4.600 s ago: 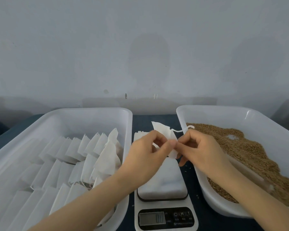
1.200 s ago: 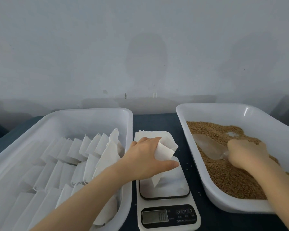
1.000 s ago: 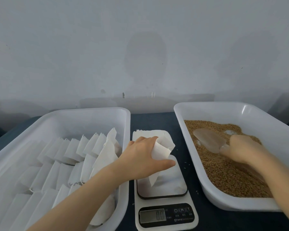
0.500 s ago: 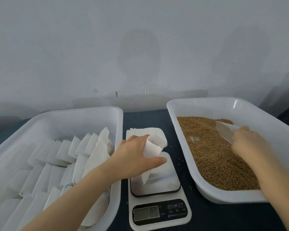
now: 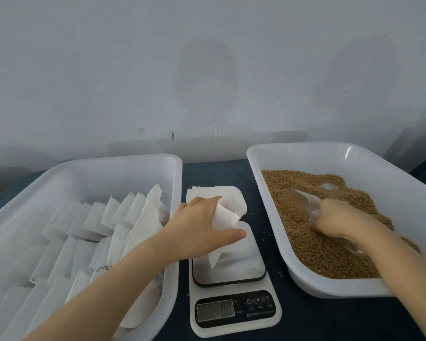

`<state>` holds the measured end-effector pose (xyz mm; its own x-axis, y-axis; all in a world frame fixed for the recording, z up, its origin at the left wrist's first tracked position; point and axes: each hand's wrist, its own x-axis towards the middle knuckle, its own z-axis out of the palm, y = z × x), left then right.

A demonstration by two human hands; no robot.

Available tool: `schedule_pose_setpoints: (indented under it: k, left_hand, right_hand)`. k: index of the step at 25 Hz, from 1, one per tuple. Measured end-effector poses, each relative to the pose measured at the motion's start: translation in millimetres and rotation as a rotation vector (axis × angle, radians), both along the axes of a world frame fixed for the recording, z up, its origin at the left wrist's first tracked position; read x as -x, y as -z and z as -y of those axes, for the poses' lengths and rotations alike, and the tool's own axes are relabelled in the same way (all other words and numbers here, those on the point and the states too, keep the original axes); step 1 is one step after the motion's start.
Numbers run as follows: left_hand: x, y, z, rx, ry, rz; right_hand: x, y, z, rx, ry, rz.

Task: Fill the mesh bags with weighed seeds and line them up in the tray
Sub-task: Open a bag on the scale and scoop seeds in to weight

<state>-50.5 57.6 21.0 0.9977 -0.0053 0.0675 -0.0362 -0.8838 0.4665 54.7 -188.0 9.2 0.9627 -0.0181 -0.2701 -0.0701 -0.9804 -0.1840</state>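
Note:
My left hand (image 5: 202, 227) grips a white mesh bag (image 5: 225, 215) and holds it upright on the plate of the digital scale (image 5: 234, 311), whose display reads 0.0. My right hand (image 5: 335, 217) grips a clear plastic scoop (image 5: 303, 200) whose mouth is pushed into the brown seeds (image 5: 312, 242) in the right white tray (image 5: 276, 156). The left white tray (image 5: 123, 163) holds several filled white bags (image 5: 123, 210) standing in rows.
A flat stack of empty white bags (image 5: 207, 190) lies on the dark tabletop (image 5: 214, 171) behind the scale, between the two trays. A few loose seeds lie beside the scale. A pale wall stands close behind the table.
My right hand let go of the bag, took the scoop in the seed tray and drove it down into the seeds. My left hand set the bag on the scale and keeps it there.

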Motion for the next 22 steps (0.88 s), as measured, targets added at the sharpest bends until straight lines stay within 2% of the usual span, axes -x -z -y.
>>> schedule_pose_setpoints:
  k: [6,12,17,22]
  left_hand:
    - [-2,0,0,-0.013,-0.007,-0.016]
    - [-1,0,0,-0.017,-0.003,-0.019]
    - [-1,0,-1,-0.003,-0.003,-0.026]
    - [-1,1,-2,-0.007,-0.003,-0.014]
  right_hand:
    - [5,3,-3,-0.202,-0.024,-0.037]
    - [4,1,-7,-0.269,-0.019,-0.008]
    - [2,-3,-8,-0.453,0.040,-0.065]
    - [6,-9,-8,-0.536,0.058,-0.089]
